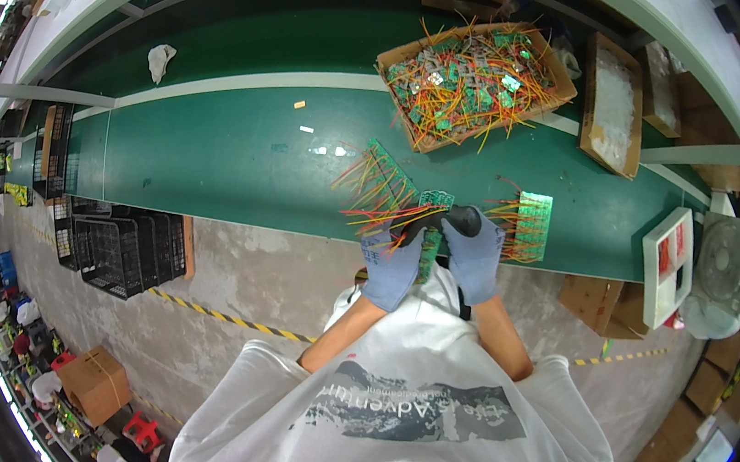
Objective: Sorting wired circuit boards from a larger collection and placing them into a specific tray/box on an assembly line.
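Both my hands wear blue-grey gloves with dark fingertips and meet at the near edge of the green bench. Between them hangs a narrow green circuit board strip (429,255); my left hand (389,268) and my right hand (476,255) are closed on it. Red and yellow wires (380,221) spread out beside my left fingers. A small green board piece (436,200) shows just beyond my fingertips. Left of it lies another wired circuit board strip (391,169), slanting on the bench. To the right rests a wider green board panel (532,226) with orange wires pointing left. My fingertips partly hide the held strip.
A cardboard box (402,124) heaped with wired boards stands on the far side of the bench. Right of it is a carton with white contents (614,104). A white tray with red parts (667,267) sits at the right end. Black crates (132,248) stand below left.
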The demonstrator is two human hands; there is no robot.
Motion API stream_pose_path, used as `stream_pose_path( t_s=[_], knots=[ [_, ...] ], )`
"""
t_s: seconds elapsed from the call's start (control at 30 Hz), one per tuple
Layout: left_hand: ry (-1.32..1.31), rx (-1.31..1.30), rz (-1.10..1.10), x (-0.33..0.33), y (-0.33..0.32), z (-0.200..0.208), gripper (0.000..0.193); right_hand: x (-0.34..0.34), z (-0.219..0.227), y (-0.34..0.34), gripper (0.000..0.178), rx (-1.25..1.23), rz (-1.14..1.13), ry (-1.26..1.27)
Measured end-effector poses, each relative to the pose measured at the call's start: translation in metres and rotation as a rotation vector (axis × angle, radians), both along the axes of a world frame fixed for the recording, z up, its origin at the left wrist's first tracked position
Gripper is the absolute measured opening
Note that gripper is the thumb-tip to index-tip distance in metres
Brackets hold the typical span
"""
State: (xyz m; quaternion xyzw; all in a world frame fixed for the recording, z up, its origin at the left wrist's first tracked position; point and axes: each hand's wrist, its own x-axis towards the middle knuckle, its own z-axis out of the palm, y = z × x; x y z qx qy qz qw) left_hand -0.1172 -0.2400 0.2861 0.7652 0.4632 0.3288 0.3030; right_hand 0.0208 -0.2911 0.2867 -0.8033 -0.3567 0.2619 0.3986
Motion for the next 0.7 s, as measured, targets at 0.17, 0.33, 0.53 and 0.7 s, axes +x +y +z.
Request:
stream_pose_path(
  t_s=[0.17, 0.33, 0.53, 0.7],
  knots=[
    [-0.474, -0.827, 0.063, -0.002, 0.016, -0.019, 0.041, 0.013, 0.007, 0.01, 0.019, 0.086, -0.076, 0.367],
    [-0.665, -1.202, -0.083, -0.018, 0.026, -0.015, 0.042, 0.032, -0.007, 0.02, 0.023, 0.168, -0.093, 0.598],
    [-0.514, -1.069, 0.012, -0.022, 0.021, -0.043, 0.026, 0.017, -0.021, 0.009, 0.031, 0.209, 0.109, 0.633],
    [-0.481, -0.803, 0.05, -0.024, 0.008, -0.073, 0.031, 0.005, -0.028, 0.002, 0.033, -0.063, 0.191, 0.346]
  ],
)
